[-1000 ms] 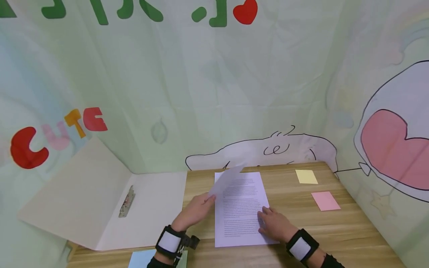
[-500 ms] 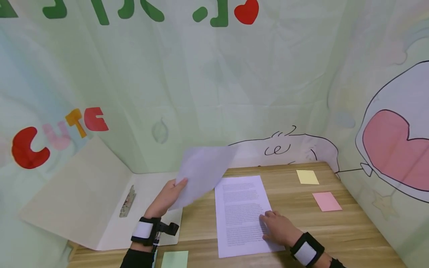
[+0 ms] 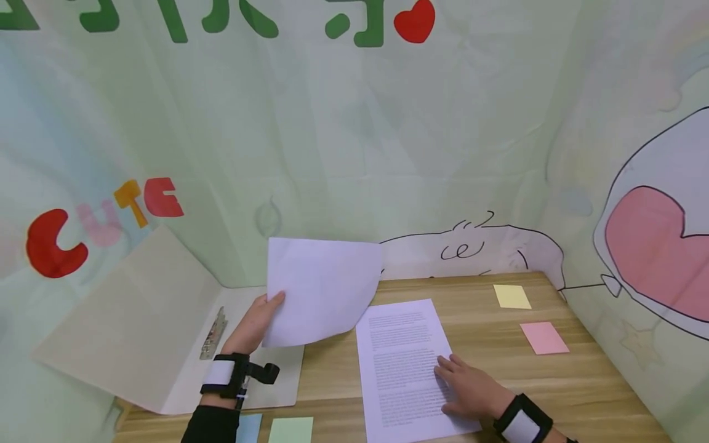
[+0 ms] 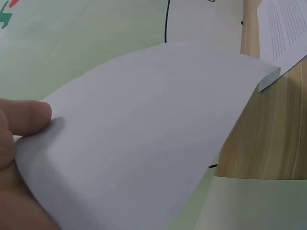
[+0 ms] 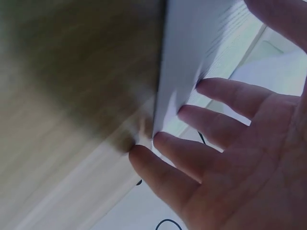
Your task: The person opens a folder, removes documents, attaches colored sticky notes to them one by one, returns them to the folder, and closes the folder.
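Note:
A blank-looking sheet of paper (image 3: pixel 324 292) hangs raised over the folder's right edge and the table. My left hand (image 3: pixel 256 321) pinches it by its left edge, thumb on the near face; in the left wrist view the sheet (image 4: pixel 139 129) bows outward from the thumb (image 4: pixel 29 116). On the table lies a printed page (image 3: pixel 407 369), slightly turned, its text facing up. My right hand (image 3: pixel 471 387) rests on that page's right edge with fingers spread. The right wrist view shows the fingertips of the right hand (image 5: pixel 230 143) along the paper's edge.
An open white folder (image 3: pixel 138 326) with a metal clip (image 3: pixel 213 333) stands at the left, its cover tilted up. Yellow (image 3: pixel 512 296) and pink (image 3: pixel 544 338) sticky notes lie at the right. Green (image 3: pixel 290 430) and blue (image 3: pixel 249 427) ones lie near the front edge.
My left hand has lifted the sheet off the printed page and carried it left, turning its blank side toward me. The printed page and my right hand have slid slightly nearer.

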Action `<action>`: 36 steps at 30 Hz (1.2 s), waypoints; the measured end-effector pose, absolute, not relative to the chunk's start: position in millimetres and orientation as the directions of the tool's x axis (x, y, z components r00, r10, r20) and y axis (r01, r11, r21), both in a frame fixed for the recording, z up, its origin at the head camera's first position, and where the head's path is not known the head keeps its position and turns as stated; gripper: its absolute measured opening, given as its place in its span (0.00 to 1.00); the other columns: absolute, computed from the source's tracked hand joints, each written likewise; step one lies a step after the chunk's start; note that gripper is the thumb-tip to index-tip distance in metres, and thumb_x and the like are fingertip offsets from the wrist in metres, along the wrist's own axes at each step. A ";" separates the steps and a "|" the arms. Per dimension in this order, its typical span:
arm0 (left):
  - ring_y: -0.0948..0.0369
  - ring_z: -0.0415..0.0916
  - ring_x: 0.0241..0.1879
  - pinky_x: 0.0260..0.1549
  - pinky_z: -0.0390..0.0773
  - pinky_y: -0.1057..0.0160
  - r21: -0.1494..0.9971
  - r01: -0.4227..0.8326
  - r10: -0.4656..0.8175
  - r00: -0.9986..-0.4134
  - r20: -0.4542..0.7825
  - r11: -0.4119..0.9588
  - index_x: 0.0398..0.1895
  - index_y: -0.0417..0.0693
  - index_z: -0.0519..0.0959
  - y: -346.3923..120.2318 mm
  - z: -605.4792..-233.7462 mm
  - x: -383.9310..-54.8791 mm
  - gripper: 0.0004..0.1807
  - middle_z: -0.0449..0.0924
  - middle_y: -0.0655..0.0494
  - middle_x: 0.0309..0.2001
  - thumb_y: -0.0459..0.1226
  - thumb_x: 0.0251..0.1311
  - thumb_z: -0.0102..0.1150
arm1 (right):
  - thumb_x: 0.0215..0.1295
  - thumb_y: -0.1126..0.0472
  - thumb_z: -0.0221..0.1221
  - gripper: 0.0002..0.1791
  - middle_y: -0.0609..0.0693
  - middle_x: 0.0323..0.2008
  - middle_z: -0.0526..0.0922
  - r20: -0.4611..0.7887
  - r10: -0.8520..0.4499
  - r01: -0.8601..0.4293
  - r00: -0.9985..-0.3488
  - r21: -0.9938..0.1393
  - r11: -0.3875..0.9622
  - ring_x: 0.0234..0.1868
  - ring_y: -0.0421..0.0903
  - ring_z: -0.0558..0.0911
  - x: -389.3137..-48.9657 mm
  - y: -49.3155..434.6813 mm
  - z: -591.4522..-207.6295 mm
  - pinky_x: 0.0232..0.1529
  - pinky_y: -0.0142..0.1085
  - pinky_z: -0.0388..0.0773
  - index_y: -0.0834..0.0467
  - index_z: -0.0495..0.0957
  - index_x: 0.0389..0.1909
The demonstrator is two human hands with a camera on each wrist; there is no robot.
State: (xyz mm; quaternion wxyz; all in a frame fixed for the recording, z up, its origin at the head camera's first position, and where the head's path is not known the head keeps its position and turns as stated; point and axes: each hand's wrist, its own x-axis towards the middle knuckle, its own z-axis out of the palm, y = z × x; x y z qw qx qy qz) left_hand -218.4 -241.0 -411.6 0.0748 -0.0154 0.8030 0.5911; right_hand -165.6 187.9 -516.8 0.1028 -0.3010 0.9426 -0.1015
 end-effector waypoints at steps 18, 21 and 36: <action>0.41 0.56 0.62 0.60 0.56 0.40 0.944 -0.222 -0.015 -0.974 -0.226 0.243 0.69 0.27 0.49 -260.4 -447.5 -230.8 0.28 0.55 0.29 0.65 0.31 0.68 0.35 | 0.51 0.42 0.67 0.38 0.62 0.60 0.71 -0.173 -0.621 -0.582 -0.764 -0.232 0.780 0.61 0.64 0.67 -150.7 195.6 -507.6 0.54 0.56 0.68 0.62 0.73 0.59; 0.42 0.61 0.59 0.56 0.61 0.41 0.917 -0.215 -0.053 -0.976 -0.210 0.335 0.68 0.27 0.53 -263.4 -454.4 -232.4 0.28 0.59 0.28 0.63 0.33 0.68 0.39 | 0.49 0.41 0.68 0.38 0.61 0.58 0.73 -0.142 -0.641 -0.609 -0.755 -0.214 0.764 0.58 0.64 0.70 -148.0 196.2 -506.8 0.51 0.55 0.72 0.60 0.74 0.57; 0.40 0.65 0.56 0.53 0.65 0.42 0.792 -0.335 -0.129 -0.941 -0.314 0.510 0.64 0.25 0.59 -274.7 -484.7 -254.9 0.28 0.63 0.27 0.60 0.34 0.66 0.47 | 0.30 0.33 0.71 0.52 0.63 0.57 0.72 -0.037 -0.685 -0.670 -0.727 -0.174 0.721 0.44 0.54 0.71 -141.3 196.1 -504.3 0.40 0.46 0.73 0.60 0.74 0.57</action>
